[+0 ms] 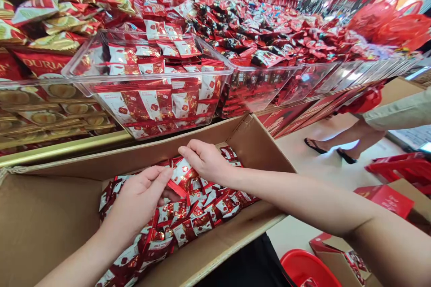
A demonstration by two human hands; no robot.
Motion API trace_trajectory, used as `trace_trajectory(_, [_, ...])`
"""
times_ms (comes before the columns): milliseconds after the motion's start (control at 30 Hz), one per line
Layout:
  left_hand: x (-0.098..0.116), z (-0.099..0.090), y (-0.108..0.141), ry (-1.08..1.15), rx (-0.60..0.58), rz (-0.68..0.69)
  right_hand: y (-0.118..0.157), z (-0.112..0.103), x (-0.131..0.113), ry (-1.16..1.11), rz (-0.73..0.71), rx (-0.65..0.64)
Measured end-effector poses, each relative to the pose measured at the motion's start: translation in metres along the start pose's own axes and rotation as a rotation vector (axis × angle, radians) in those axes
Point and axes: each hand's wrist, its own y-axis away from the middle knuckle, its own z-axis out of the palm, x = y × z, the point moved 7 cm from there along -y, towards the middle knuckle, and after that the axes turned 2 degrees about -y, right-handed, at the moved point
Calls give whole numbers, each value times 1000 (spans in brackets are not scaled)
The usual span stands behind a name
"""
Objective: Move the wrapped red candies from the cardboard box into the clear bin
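Note:
My left hand [144,188] and my right hand [205,159] are both over an open cardboard box [47,215]. Between them is a small red and white candy packet [182,171]. The left fingers pinch its left end, and the right fingers are curled over its upper right edge. Many packets of the same look [198,219] lie loose in the box below. Just behind the box stands a clear plastic bin [155,74], filled with matching packets, some in neat rows along its front wall.
Durian snack packs [43,60] fill the bin at left. More clear bins [262,69] of red packets run off to the right. A person's sandalled feet [346,154] are on the floor at right. A red bucket [310,267] and an opened carton [343,255] stand below.

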Motion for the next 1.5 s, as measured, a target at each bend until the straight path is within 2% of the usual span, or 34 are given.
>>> trace_trajectory(100, [-1, -5, -4, -212, 4, 40, -2, 4, 10, -38, -11, -98])
trace_trajectory(167, [-2, -7, -7, -407, 20, 92, -3, 9, 23, -37, 51, -215])
trace_trajectory(200, [-4, -6, -8, -499, 18, 107, -2, 16, 31, -19, 118, -339])
trace_trajectory(267, [-12, 0, -10, -657, -20, 112, 13, 36, 50, 104, 236, -716])
trace_trajectory(333, [-24, 9, -11, -758, -82, 108, 36, 50, 65, 283, 266, -1060])
trace_trajectory(367, [-30, 14, -11, -783, -111, 107, 44, 55, 70, 376, 241, -1152])
trace_trajectory(400, [-36, 18, -11, -793, -139, 106, 50, 59, 75, 472, 203, -1196])
trace_trajectory(533, [-47, 26, -10, -752, -197, 116, 58, 68, 78, 742, 62, -1245])
trace_trajectory(633, [-42, 28, -10, -549, -208, 136, 48, 55, 63, 684, -5, -1206])
trace_trajectory(767, [-25, 36, -8, -204, -309, 137, 21, 22, 26, 269, -74, -946])
trace_trajectory(867, [-9, 38, -3, -170, -320, 199, 17, 15, 4, 51, -106, -809])
trace_trajectory(933, [-1, 34, 0, -177, -270, 237, 16, 18, -6, 62, -156, -677])
trace_trajectory(1033, [5, 28, 1, -122, -229, 251, 11, 20, -15, 199, -239, -409])
trace_trajectory(1133, [11, 22, 1, -52, -221, 260, 5, 17, -22, 246, -282, -247])
trace_trajectory(1200, [17, 16, 4, -47, -192, 279, 4, 13, -28, 212, -299, -245])
trace_trajectory(1333, [24, 7, 14, -52, -163, 272, 7, -2, -50, 220, -348, -395])
trace_trajectory(1400, [22, 5, 18, 24, -187, 214, 6, -24, -70, 276, -391, -399])
trace_trajectory(1467, [18, 2, 18, 123, -202, 159, -1, -57, -94, 321, -425, -299])
trace_trajectory(1500, [17, 1, 18, 162, -201, 144, -6, -78, -107, 342, -441, -208])
